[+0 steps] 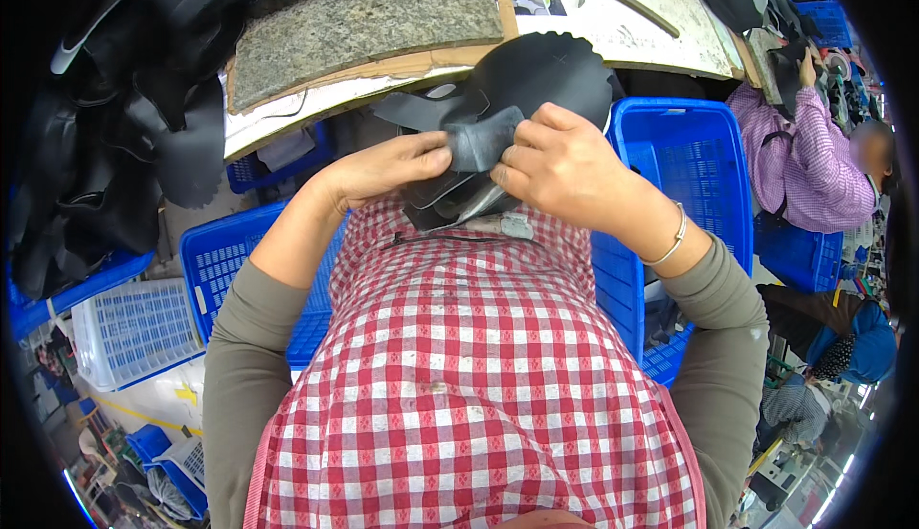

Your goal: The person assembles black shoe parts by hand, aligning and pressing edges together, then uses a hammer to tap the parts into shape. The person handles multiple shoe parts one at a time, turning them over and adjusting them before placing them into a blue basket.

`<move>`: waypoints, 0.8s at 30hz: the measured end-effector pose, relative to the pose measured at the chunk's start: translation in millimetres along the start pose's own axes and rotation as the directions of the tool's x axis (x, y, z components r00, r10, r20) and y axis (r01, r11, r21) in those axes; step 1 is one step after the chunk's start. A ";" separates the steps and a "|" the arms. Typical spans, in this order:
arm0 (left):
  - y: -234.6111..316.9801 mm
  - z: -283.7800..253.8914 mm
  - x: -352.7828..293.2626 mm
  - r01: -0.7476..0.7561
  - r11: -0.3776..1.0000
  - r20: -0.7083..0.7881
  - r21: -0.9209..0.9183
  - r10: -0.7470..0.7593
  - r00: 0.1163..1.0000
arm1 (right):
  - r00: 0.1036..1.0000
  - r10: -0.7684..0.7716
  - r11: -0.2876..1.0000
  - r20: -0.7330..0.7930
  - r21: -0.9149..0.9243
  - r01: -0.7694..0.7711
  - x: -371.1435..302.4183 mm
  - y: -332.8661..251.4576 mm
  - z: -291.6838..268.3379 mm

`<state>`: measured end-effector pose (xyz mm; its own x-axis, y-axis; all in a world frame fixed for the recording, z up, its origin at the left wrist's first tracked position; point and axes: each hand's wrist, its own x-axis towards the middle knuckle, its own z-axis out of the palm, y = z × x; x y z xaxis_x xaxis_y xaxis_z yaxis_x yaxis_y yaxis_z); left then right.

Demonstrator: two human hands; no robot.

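— What's sitting closest to the lens?

— I'm seeing the red-and-white checked apron (469,376) filling the lower frame, with both forearms rising from it.

— And the hands?

— The left hand (383,170) and right hand (565,170) are meeting over a black shoe-upper piece (517,98). The fingers (522,141) of both are pinching shut on a folded grey-black flap at its middle, thumbs nearly touching.

— Where's the piece sitting?

— It's hanging in the air between the fingers, just in front of the worktop (383,22) edge. A blue crate (689,165) is lying right of the right-hand fingers, another blue basket (230,270) below-left of the left ones.
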<state>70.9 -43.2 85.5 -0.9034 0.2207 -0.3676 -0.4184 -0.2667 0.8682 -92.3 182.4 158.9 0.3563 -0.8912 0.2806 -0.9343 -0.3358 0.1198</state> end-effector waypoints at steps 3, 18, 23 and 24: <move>-22.5 1.7 8.5 -0.097 0.969 0.016 -0.228 0.103 0.995 | 0.987 0.139 0.990 -0.076 0.040 -0.137 -5.4 1.6 9.7; 34.4 41.0 29.9 -0.120 0.693 -0.048 0.711 0.218 0.975 | 0.966 0.256 0.958 -0.048 0.149 -0.246 -11.4 -23.5 33.7; 19.2 63.1 48.5 0.131 0.937 -0.306 0.325 -0.027 0.952 | 0.836 0.543 0.780 0.081 0.321 -0.537 -39.8 -23.8 55.9; 18.1 61.9 48.0 0.071 0.930 -0.228 0.361 0.014 0.974 | 0.727 0.676 0.507 0.123 0.638 -0.580 -49.2 -20.6 63.2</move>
<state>25.7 20.6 104.2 -0.9067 -0.0028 -0.4218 -0.4197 0.1064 0.9014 -91.3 213.9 82.5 -0.3739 -0.9122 0.1673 -0.6884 0.1521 -0.7092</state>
